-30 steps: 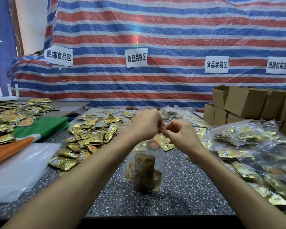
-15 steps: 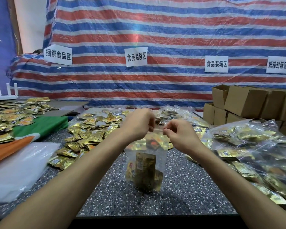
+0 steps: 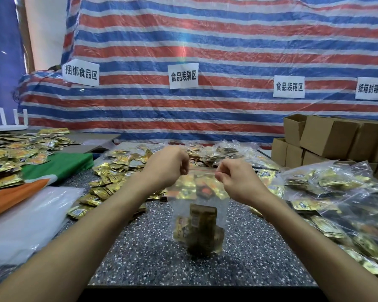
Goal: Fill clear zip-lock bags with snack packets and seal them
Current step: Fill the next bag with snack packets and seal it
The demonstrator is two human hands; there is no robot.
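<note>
Head view: a clear zip-lock bag (image 3: 200,205) is held upright over the middle of a speckled dark table (image 3: 151,258), between the person's two forearms. Its top edge is pinched at the left end by the curled fingers and thumb of the left hand (image 3: 168,165), and at the right end by the curled fingers and thumb of the right hand (image 3: 236,179). The hands are set apart, and the strip of the bag's mouth is stretched between them. Whether the strip is pressed closed cannot be told. Several gold and brown snack packets (image 3: 202,229) are gathered in the bottom of the bag, one of them standing on end. The lower end of the bag appears to meet the tabletop.

A heap of loose gold packets (image 3: 118,171) is spread on the table behind and left of the left hand. Filled clear bags (image 3: 336,192) are piled along the right side of the table. A stack of flat milky plastic (image 3: 26,216) is seen at the left edge, with a green and orange cloth (image 3: 59,168) just behind it. Brown cardboard boxes (image 3: 327,136) are stacked at the far right. A red, white and blue striped tarp (image 3: 205,51) is hung behind the table, and four white paper signs (image 3: 183,76) with black characters are fixed to it.
</note>
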